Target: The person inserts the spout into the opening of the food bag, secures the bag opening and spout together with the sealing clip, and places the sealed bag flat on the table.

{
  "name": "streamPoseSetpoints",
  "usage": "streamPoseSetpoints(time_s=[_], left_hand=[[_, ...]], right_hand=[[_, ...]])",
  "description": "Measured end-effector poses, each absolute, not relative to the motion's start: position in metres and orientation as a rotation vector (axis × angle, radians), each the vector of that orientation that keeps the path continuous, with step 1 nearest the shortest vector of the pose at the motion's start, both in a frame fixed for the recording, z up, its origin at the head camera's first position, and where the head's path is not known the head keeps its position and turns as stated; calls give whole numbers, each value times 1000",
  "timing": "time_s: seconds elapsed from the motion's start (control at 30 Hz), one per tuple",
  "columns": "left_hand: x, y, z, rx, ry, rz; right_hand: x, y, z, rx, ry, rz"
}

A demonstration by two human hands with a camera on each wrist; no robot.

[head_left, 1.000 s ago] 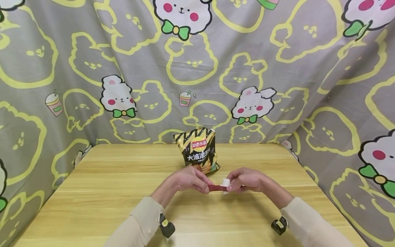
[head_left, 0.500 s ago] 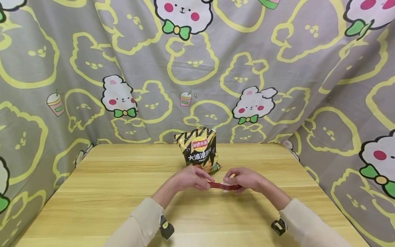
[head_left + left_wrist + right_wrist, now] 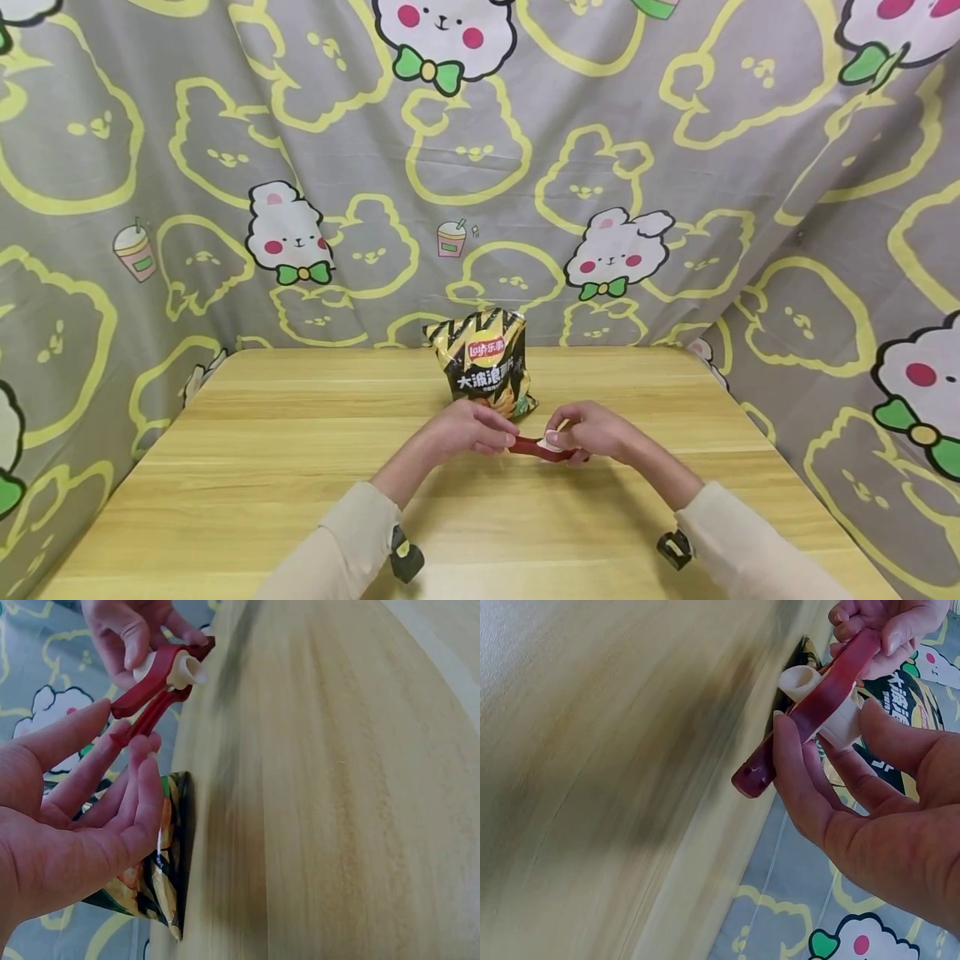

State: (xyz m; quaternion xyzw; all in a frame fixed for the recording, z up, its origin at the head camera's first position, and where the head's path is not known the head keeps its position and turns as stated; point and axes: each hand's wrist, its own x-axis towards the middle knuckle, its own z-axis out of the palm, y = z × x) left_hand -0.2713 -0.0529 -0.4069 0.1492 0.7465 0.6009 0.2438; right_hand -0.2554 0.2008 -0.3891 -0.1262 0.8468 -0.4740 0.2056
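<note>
A red bag clip (image 3: 527, 447) with a white spout (image 3: 843, 724) through its middle is held in the air above the table, between both hands. My left hand (image 3: 467, 429) pinches the clip's left end between thumb and fingers. In the left wrist view, two red bars (image 3: 154, 684) of the clip stand apart near that end. My right hand (image 3: 596, 431) grips the other half, its thumb at the white spout and its fingers along the red bar. Just behind the hands a black and yellow chip bag (image 3: 483, 358) stands upright, its base partly hidden by my left hand.
The wooden table (image 3: 300, 517) spreads below and around the hands. A grey curtain (image 3: 360, 167) with yellow cartoon outlines hangs behind the table and along its sides.
The clip has turned in the hands, so the white spout that stood up above the red bar now sits lower. My right thumb has shifted onto the spout. The chip bag stays put.
</note>
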Motion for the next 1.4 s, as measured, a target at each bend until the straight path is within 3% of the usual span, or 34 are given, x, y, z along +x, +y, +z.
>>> streamPoseSetpoints(time_s=[1.4], left_hand=[[-267, -43, -414, 345, 2355, 1528]], right_hand=[[-258, 198, -385, -177, 2635, -1274]])
